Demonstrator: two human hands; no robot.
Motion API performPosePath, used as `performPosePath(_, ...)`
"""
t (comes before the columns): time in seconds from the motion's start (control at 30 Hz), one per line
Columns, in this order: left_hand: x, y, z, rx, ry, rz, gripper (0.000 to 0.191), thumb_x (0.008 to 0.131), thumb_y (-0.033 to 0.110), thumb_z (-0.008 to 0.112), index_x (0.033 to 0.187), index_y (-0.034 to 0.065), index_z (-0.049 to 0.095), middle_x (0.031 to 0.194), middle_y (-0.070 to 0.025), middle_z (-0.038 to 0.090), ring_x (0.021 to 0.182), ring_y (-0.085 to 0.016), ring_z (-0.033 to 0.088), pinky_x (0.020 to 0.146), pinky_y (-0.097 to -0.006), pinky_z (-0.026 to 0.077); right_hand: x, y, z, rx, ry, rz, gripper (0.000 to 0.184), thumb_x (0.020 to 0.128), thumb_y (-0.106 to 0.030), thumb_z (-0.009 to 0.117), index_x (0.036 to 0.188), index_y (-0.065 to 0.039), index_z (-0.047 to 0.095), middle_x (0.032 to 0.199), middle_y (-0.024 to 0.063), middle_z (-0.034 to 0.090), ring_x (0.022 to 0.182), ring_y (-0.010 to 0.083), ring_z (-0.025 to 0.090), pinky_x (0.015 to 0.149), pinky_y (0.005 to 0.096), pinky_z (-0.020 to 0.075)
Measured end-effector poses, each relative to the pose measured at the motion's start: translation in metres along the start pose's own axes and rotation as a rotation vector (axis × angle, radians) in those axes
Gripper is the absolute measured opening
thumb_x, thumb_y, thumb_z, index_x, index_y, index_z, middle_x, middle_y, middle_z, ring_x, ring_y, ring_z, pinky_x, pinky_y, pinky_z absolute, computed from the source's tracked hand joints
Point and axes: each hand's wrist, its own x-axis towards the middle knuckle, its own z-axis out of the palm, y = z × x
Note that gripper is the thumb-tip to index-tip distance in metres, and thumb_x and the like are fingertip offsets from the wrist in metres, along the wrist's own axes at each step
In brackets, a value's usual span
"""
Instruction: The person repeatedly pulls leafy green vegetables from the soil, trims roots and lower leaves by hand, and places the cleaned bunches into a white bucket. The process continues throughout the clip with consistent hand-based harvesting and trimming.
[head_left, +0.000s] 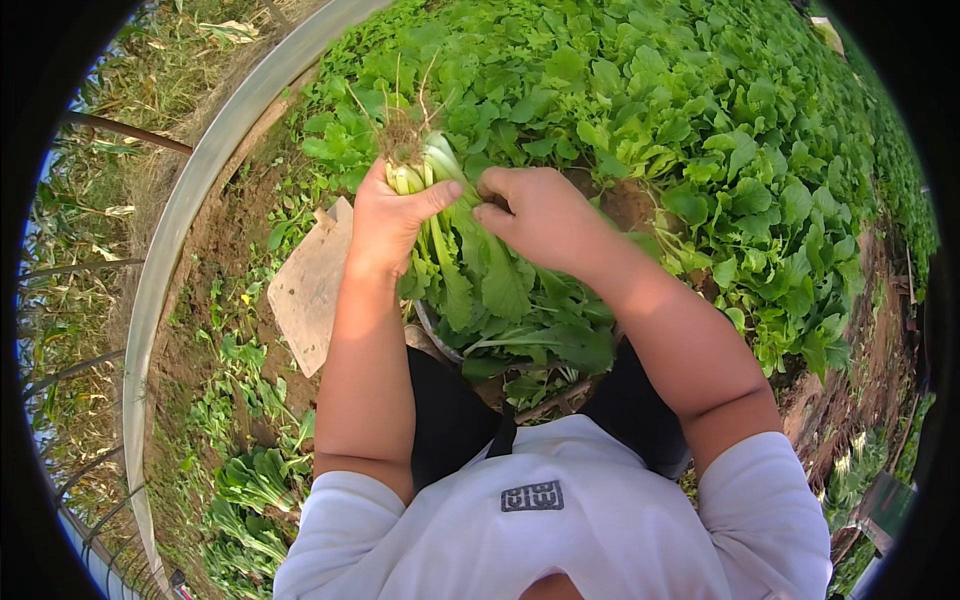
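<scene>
My left hand (397, 214) is closed round a bunch of leafy green vegetables (457, 255) near its root end, thumb across the pale stems. Thin roots with soil (405, 139) stick up above that hand, and the leaves hang down towards my lap. Beside the stems, my right hand (529, 210) has its thumb and fingertips close together at the bunch's right edge; whether they pinch a leaf is hard to tell. Below the bunch, more cut or pulled greens (555, 341) lie in what looks like a metal-rimmed basin (435, 330), partly hidden by leaves.
A flat, dirt-marked board (311, 285) lies on the soil left of my left forearm. Dense leafy plants (675, 97) grow ahead and to the right. Bundles of greens (255, 480) lie at lower left. A pale curved plastic edge (172, 210) runs along the left, with metal hoops beyond.
</scene>
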Motion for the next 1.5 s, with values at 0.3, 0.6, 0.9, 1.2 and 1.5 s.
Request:
performPosePath(0.3,-0.002,0.003,-0.01,0.206,0.111,0.102,0.041,0.066,-0.004,0.073,0.104,0.002,0.058,0.088,-0.0004,0.063,0.074,-0.009,0.058,0.07,-0.0241,0.048,-0.001,-0.013,-0.025,-0.173,0.169,-0.118,0.018,0.085,-0.016,0.056,0.091,0.001,0.06,0.075,0.017,0.059,0.069,0.0346,0.057,0.063,0.04,0.0447)
performPosePath(0.6,0.001,0.0,-0.011,-0.151,0.236,-0.054,0.035,0.072,0.0,0.07,0.105,0.0025,0.058,0.092,-0.0066,0.064,0.079,-0.017,0.061,0.073,-0.0319,0.05,-0.008,0.007,-0.017,-0.165,0.012,0.021,0.047,0.076,-0.024,0.069,0.111,0.004,0.057,0.108,0.0193,0.059,0.103,0.0334,0.055,0.09,0.0386,0.0431)
performPosePath(0.9,0.002,-0.001,-0.008,-0.335,0.155,-0.021,0.043,0.077,0.01,0.072,0.114,0.0051,0.052,0.101,-0.0087,0.061,0.092,-0.023,0.059,0.081,-0.0398,0.049,-0.004,-0.003,0.002,-0.186,0.266,-0.087,0.021,0.074,-0.014,0.066,0.09,-0.003,0.059,0.089,0.0122,0.058,0.09,0.0327,0.054,0.077,0.0396,0.0451)
performPosePath(1.2,0.001,-0.009,-0.014,-0.491,0.07,0.066,0.039,0.082,0.016,0.066,0.117,0.003,0.053,0.106,-0.0115,0.061,0.096,-0.025,0.06,0.086,-0.0418,0.049,-0.018,-0.019,0.02,0.072,0.219,-0.285,0.015,0.078,-0.01,0.06,0.09,-0.002,0.058,0.095,0.0135,0.057,0.091,0.0335,0.056,0.078,0.0414,0.0468)
performPosePath(1.5,-0.005,-0.013,-0.014,-0.567,-0.096,0.074,0.055,0.081,0.019,0.064,0.128,-0.0016,0.044,0.114,-0.0166,0.057,0.106,-0.027,0.056,0.096,-0.0405,0.043,-0.012,-0.032,0.015,0.279,0.256,-0.032,0.029,0.079,-0.015,0.069,0.098,0.0,0.055,0.081,0.0073,0.06,0.075,0.0154,0.057,0.072,0.0273,0.0466)
